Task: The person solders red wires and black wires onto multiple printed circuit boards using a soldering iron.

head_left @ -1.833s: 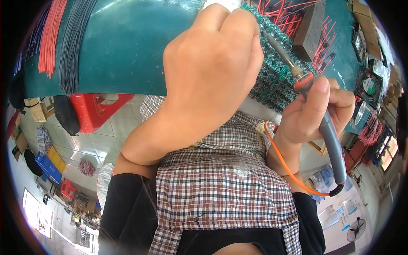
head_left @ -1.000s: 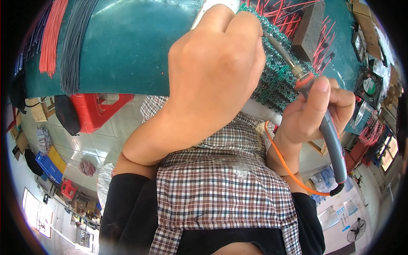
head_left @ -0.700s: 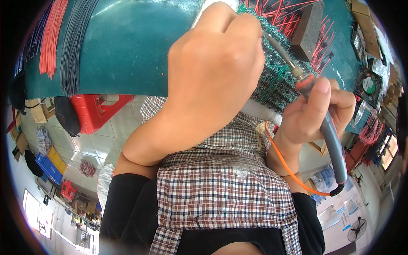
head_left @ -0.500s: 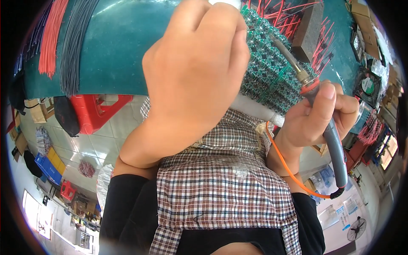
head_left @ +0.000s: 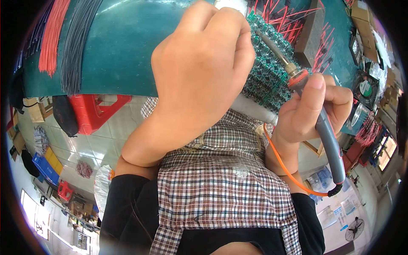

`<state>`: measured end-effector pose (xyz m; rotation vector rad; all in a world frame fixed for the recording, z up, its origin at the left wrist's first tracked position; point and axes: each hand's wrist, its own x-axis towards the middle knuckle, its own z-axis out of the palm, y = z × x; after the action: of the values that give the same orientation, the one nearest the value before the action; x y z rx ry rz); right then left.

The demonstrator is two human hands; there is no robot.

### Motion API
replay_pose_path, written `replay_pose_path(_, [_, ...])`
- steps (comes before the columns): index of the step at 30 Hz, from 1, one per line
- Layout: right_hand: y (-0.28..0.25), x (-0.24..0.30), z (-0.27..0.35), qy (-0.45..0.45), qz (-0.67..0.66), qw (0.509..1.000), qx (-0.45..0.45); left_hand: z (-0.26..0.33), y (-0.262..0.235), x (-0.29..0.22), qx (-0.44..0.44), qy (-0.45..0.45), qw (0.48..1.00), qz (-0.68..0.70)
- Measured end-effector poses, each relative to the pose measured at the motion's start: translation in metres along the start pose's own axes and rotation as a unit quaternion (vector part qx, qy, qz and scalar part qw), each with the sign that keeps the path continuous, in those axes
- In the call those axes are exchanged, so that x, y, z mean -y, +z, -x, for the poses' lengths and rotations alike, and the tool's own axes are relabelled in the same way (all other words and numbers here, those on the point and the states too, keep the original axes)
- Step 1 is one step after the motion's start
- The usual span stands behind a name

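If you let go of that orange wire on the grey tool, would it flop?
Probably floppy: the orange cord already droops in a loose curve below the right hand. It looks thin, so likely light. The grey soldering iron looks stiff.

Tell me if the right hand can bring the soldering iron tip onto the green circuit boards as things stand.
Probably yes: the right hand grips the soldering iron, its tip already over the green circuit boards; the left hand sits beside it.

— Where am I working?
— An electronics workshop: on my green bench (head_left: pixel 123 51), red wire bundles (head_left: pixel 52 34), circuit boards (head_left: pixel 267 72) beside my soldering iron (head_left: pixel 316 114); a fan (head_left: pixel 365 88) right of them.
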<state>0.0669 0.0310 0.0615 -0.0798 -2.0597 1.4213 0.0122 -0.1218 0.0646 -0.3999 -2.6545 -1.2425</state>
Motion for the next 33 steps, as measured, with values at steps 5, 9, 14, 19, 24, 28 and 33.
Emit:
replay_pose_path(5, [-0.0012,-0.0026,0.0015,0.003,0.003,1.0,-0.008,0.0003,0.0031,0.0021,0.001,0.017,1.0,-0.008])
replay_pose_path(9, [0.0,-0.002,0.0009,0.004,0.001,1.0,-0.007,-0.001,0.0024,0.0026,0.006,0.024,1.0,-0.013])
replay_pose_path(14, [0.002,-0.0015,0.0005,0.0,0.001,1.0,-0.001,-0.002,0.0033,0.006,0.008,0.035,0.999,-0.007])
replay_pose_path(19, [0.0032,-0.0002,0.0004,-0.001,-0.007,1.0,-0.029,-0.0035,-0.0008,0.004,0.011,0.041,0.999,0.004])
replay_pose_path(24, [0.0055,0.0009,-0.0009,0.006,-0.004,0.999,-0.039,-0.0044,-0.0017,0.0034,0.003,0.04,0.999,0.015])
replay_pose_path(28, [0.0063,-0.0023,-0.0013,-0.006,0.005,0.999,-0.032,-0.0047,0.0014,0.0068,0.005,0.05,0.999,0.01])
replay_pose_path(33, [0.0068,-0.0021,-0.0015,-0.001,-0.001,1.0,-0.028,-0.005,0.0018,0.0067,0.011,0.055,0.998,0.008])
